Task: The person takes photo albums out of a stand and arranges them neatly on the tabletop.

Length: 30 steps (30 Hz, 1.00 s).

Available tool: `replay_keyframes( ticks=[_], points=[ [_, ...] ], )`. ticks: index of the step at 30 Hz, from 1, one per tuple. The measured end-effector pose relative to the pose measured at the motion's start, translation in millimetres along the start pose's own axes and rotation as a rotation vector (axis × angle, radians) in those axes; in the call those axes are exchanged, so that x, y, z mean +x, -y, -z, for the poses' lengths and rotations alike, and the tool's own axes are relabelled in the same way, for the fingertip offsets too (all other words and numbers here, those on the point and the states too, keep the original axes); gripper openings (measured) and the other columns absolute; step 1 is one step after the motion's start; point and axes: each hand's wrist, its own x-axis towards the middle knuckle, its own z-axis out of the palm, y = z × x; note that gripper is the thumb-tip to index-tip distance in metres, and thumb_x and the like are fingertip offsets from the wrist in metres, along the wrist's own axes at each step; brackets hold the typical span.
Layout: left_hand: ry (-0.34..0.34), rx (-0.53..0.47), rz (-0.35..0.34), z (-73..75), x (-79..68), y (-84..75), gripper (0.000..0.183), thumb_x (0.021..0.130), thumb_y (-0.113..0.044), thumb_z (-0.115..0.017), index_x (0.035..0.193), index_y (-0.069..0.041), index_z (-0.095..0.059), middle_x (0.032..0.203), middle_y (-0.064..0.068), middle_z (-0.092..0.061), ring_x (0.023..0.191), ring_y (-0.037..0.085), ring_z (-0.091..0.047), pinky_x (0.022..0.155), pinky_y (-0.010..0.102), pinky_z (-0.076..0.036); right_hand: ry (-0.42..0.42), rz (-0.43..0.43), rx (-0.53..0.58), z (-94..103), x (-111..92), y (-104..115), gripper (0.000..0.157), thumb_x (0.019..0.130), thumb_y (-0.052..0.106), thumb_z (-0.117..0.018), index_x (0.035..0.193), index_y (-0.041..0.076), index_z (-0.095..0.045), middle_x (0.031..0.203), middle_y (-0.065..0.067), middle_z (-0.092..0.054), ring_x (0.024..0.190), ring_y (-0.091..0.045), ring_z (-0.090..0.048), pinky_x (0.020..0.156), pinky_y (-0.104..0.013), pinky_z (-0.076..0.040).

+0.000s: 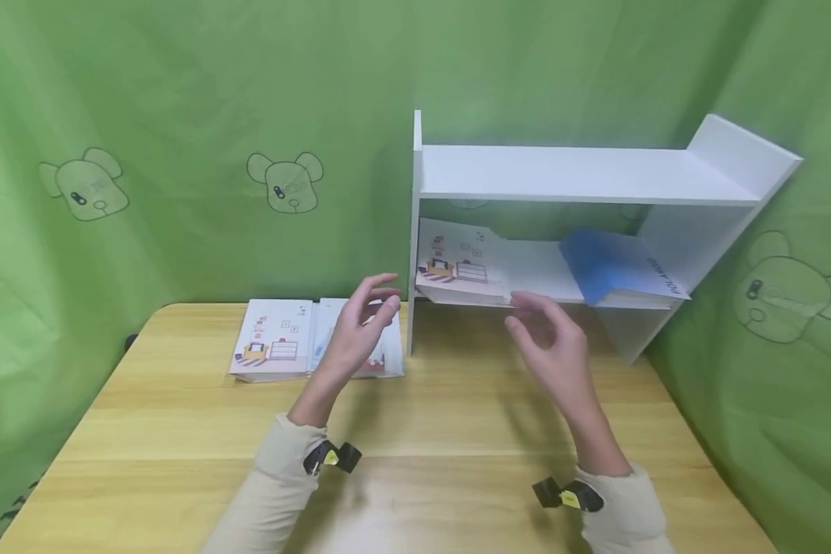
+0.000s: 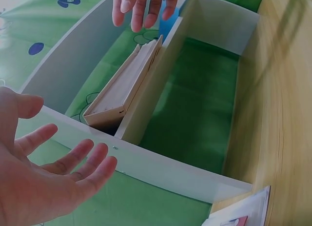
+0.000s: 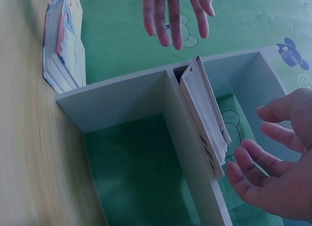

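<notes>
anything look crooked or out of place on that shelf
Yes: on the lower board of the white shelf, the illustrated book lies askew, its right end jutting past the front edge. The blue book overhangs that edge too.

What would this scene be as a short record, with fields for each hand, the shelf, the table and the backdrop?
Left hand: holds nothing, partly hides the illustrated books
Right hand: holds nothing, near the pale book; contact unclear
Shelf: white; pale book at left, blue book at right
Table: wooden; illustrated books side by side, left of the shelf
Backdrop: green cloth with cartoon bear heads
</notes>
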Motion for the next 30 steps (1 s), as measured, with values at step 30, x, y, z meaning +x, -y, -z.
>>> replay_keyframes(
  ticks=[30],
  points=[
    [-0.061,0.026,0.069,-32.3,17.2,3.7,0.042,0.104,-0.026,-0.058,0.145,-0.018,-0.054,0.133,0.018,-0.064,0.116,0.034,-0.066,0.097,0.045,-0.057,-0.044,-0.155,-0.067,10.1,13.4,-23.6,0.042,0.098,0.013,-0.07,0.139,0.008,-0.061,0.128,-0.015,-0.067,0.118,-0.028,-0.063,0.104,-0.045,-0.053]
  ],
)
